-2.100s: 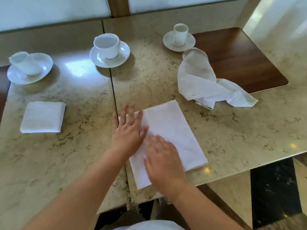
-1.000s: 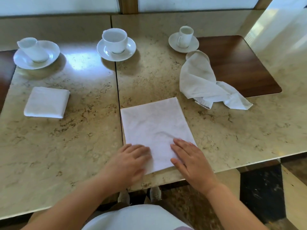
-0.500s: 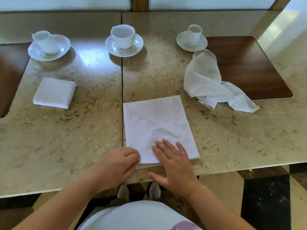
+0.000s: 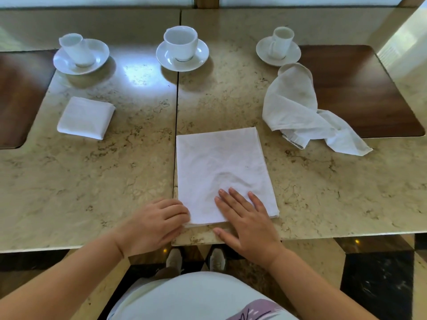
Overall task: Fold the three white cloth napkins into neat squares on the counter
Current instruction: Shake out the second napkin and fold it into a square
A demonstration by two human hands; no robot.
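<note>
A white napkin folded into a long rectangle [image 4: 219, 167] lies flat on the marble counter [image 4: 92, 181] in front of me. My left hand [image 4: 150, 225] has its fingers curled at the napkin's near left corner and grips that edge. My right hand [image 4: 247, 222] lies flat on the near end of the same napkin, fingers straight and spread, thumb off the cloth. A second napkin, folded into a small square [image 4: 86, 117], sits at the left. A third, crumpled napkin [image 4: 293, 107] lies at the right.
Three white cups on saucers stand along the back: left [image 4: 74, 49], middle [image 4: 180, 42], right [image 4: 280, 41]. Dark wooden inlays [image 4: 351, 88] [image 4: 16, 93] sit at both sides. A seam [image 4: 176, 100] splits the counter. The front edge runs just under my hands.
Both hands slid from the napkin's far left part down to its near end. The left hand went from flat to curled at the corner. The napkin now lies straighter.
</note>
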